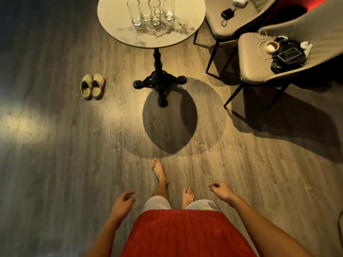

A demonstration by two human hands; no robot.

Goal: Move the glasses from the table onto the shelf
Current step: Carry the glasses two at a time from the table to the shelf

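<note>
We see tall clear drinking glasses (155,12) standing close together on the round pale stone counter (118,25) at the top middle of the frame. Low in the frame, our left hand (123,203) and right hand (221,191) hang loose and empty, fingers softly curled. Beige clog shoes (92,86) sit on the wooden floor (55,164) at left.

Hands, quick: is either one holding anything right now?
Left hand: open, fingers loosely curled, holding nothing.
Right hand: open, loosely curled, holding nothing.
The glasses stand on the table.
</note>
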